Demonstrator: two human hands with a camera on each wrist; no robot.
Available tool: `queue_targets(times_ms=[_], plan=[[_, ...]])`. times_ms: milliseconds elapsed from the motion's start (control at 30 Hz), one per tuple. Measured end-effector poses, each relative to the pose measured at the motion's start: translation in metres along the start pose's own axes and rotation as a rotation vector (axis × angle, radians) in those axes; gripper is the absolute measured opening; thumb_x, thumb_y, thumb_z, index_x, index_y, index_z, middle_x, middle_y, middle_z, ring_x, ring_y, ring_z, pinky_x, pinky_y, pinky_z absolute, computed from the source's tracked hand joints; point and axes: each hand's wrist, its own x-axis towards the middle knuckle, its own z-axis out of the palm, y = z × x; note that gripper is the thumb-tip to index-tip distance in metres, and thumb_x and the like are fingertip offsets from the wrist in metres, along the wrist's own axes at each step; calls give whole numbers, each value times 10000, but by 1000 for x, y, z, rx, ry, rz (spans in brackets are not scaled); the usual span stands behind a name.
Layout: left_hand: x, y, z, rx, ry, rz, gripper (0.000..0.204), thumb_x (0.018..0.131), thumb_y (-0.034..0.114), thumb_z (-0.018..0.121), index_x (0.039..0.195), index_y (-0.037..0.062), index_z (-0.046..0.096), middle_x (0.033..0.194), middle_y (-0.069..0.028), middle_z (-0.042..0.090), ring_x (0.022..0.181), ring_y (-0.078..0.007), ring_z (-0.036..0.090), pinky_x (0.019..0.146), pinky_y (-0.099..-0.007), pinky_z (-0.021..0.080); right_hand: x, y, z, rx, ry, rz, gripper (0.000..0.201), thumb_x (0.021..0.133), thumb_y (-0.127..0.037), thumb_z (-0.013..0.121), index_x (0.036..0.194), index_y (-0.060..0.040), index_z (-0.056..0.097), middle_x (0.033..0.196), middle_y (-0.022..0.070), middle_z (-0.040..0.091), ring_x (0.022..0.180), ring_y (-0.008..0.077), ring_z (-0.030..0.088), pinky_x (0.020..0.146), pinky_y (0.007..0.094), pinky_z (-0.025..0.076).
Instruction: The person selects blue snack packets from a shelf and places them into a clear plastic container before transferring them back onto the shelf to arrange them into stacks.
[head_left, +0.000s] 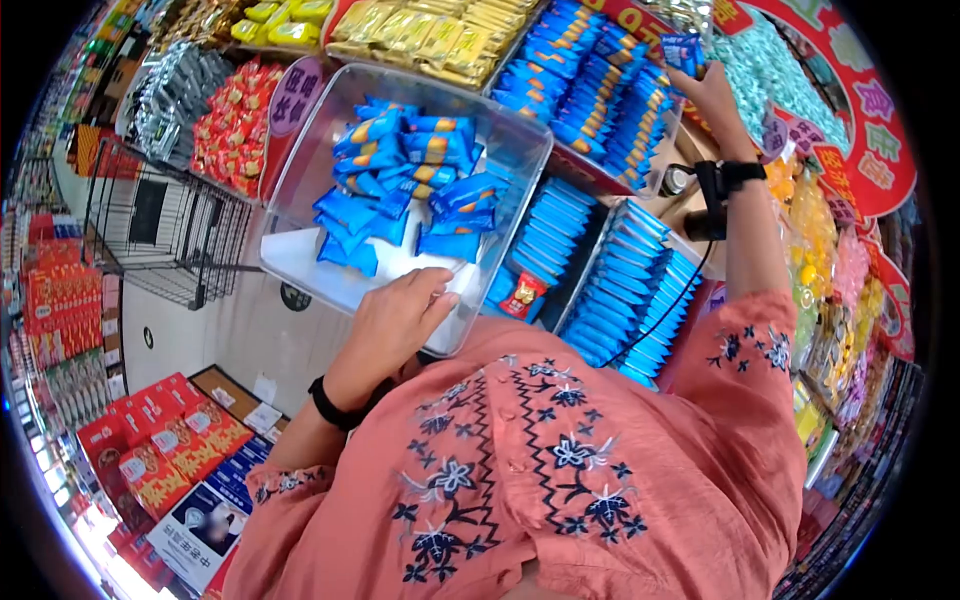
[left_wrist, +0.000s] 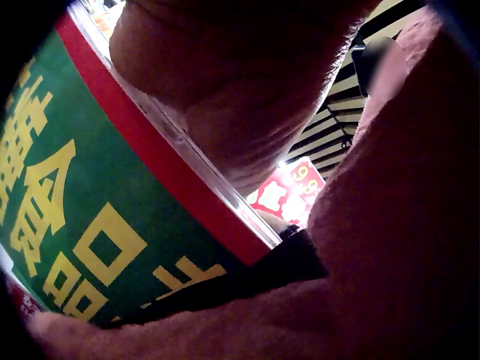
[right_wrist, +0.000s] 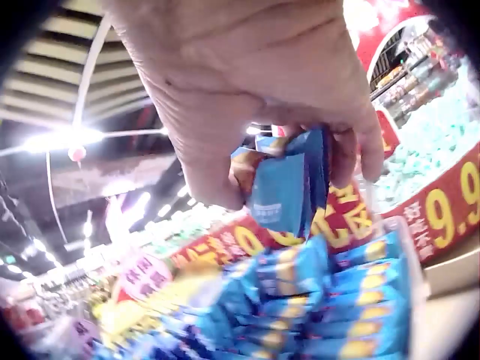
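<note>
The right hand [head_left: 712, 98] pinches blue packets [head_left: 682, 52] at the far end of a bin of blue-and-orange packets [head_left: 585, 85]. From the right wrist, the same hand [right_wrist: 255, 82] holds the blue packets [right_wrist: 281, 191] between thumb and fingers, above the rows. The left hand [head_left: 400, 315] rests at the near edge of a clear plastic tub [head_left: 290, 170], fingers relaxed over its rim. Inside the tub, loose blue packets [head_left: 365, 210] lie on a white sheet. In the left wrist view the left hand [left_wrist: 225, 82] lies over a clear rim above a green panel [left_wrist: 112, 187].
Bins of blue packets in rows [head_left: 615, 290] stand right of the tub, with one red packet [head_left: 524, 296] among them. Gold packets [head_left: 440, 35] and red packets [head_left: 237, 120] fill other bins. A shopping cart [head_left: 165, 230] stands at left.
</note>
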Motion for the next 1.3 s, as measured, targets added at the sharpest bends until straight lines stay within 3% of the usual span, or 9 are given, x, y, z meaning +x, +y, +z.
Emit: queue_targets(times_ms=[133,200,400,500,767,1000,1167,1200,1300], plan=[[-2,-2,1,-24,8,53,288,952,264,656,1133,40,656,1020,-147,724,909,-316,710,746,-388,548,-49,-115,13,471,-311,-134,518,774,-402,829,1007,17,632,887,73,682,779,145,635,703,329,524],[-1,-4,-1,-26,-31,72,277,948,265,664,1114,44,666,1012,-144,724,909,-318,707,747,-386,546,-67,-144,34,87,-338,-262,591,753,-429,828,1077,18,618,903,123,686,793,198,654,742,343,529],[-5,-7,-1,-32,4,119,276,945,279,666,1094,47,672,1008,-144,718,901,-321,697,746,-389,542,-143,-240,105,234,-811,-346,679,723,-424,814,1080,82,535,945,236,650,882,316,674,736,398,516],[-6,-6,0,-20,4,103,286,944,282,668,1097,41,667,1008,-144,717,898,-325,696,745,-395,544,-163,-224,161,134,-683,-460,632,701,-399,787,1015,92,544,900,292,647,844,446,657,701,462,515],[-6,-9,1,5,3,114,296,942,265,665,1123,31,653,1013,-157,718,918,-330,701,750,-406,546,-174,-229,201,8,-649,-445,572,751,-428,735,979,62,547,899,268,671,856,432,667,690,499,525],[-4,-8,3,5,38,126,290,922,287,680,1095,55,663,922,-114,732,833,-308,708,680,-409,554,-116,-223,123,221,-516,-318,430,847,-361,720,1099,-28,618,890,152,681,821,292,680,695,405,530],[-2,1,-5,-27,-47,75,281,941,240,667,1103,10,652,990,-173,724,888,-330,713,734,-409,546,-9,-110,86,20,-115,-388,402,832,-228,771,1121,-1,608,921,99,665,848,181,652,729,334,534],[-1,2,-5,-29,-46,78,281,942,239,666,1103,10,652,990,-173,724,888,-330,713,734,-408,547,0,-98,71,-19,-131,-259,454,801,-280,748,1128,0,604,1081,194,644,1047,330,630,893,399,508],[-1,3,-6,-28,-55,54,282,943,238,664,1107,8,652,991,-172,725,894,-328,714,741,-404,549,30,-35,65,-194,-25,-248,594,781,-339,776,1226,1,578,1190,214,617,1114,388,600,963,445,488]])
